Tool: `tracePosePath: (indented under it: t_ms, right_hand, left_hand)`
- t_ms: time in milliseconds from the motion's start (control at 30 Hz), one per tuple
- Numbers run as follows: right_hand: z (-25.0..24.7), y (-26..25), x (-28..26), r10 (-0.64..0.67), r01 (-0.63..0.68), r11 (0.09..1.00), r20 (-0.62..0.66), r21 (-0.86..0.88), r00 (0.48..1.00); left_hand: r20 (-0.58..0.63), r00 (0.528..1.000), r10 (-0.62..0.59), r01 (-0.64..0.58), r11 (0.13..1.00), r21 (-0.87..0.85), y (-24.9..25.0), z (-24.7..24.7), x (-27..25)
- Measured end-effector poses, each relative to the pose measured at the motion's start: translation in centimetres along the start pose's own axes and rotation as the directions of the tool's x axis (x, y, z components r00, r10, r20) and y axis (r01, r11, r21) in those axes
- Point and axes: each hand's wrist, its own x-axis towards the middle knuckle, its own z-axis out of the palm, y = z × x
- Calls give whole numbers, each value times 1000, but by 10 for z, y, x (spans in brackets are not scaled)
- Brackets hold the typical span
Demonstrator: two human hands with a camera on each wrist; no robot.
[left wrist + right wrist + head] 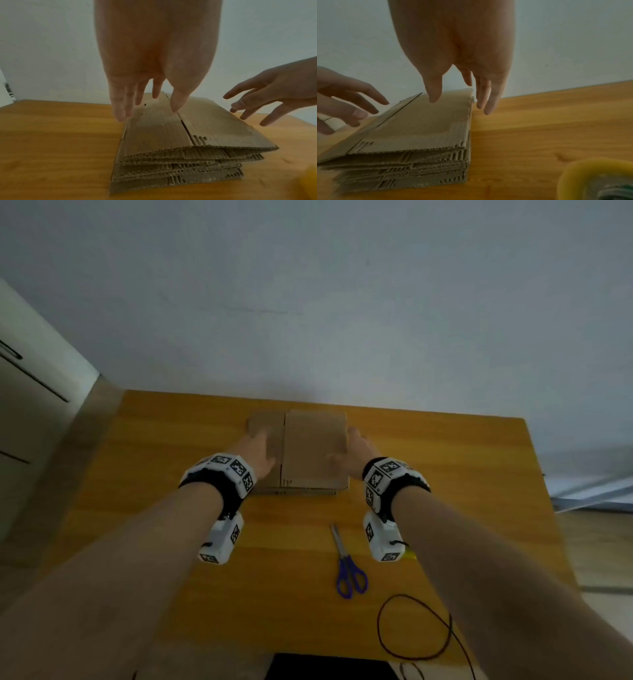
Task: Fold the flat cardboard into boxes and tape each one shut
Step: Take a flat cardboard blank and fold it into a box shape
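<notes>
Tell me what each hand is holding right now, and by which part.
Nothing is gripped: left hand and right hand have straight fingers at opposite side edges of the cardboard stack.

Right hand over a stack of flat cardboard

The right hand [453, 54] hangs, fingers straight, over the stack of flat cardboard [419, 128] at its right edge on the wooden table [539, 128]; the left hand [342, 98] reaches in at far left, fingers spread above the stack's left side. A blurred yellow roll of tape [594, 178] sits near right.

Wooden table [171, 508] against pale wall [308, 302] — dim light.
</notes>
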Motion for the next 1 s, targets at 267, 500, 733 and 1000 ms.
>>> tracePosePath:
  t_ms: [267,500,733,1000]
  right_hand:
    - [5,-1,5,85,-87,994,37,72,996]
    - [7,4,-1,121,-122,984,15,127,993]
    - [8,9,-29,132,-122,974,-38,192,991]
    - [18,18,-80,131,-96,962,-121,257,984]
  left_hand:
    - [68,988,-137,142,987,-76,-7,12,15]
    - [36,971,-238,239,934,-266,-19,16,22]
    - [-6,978,-211,200,934,-297,-16,15,6]
    - [-80,987,-136,101,934,-344,-16,19,-37]
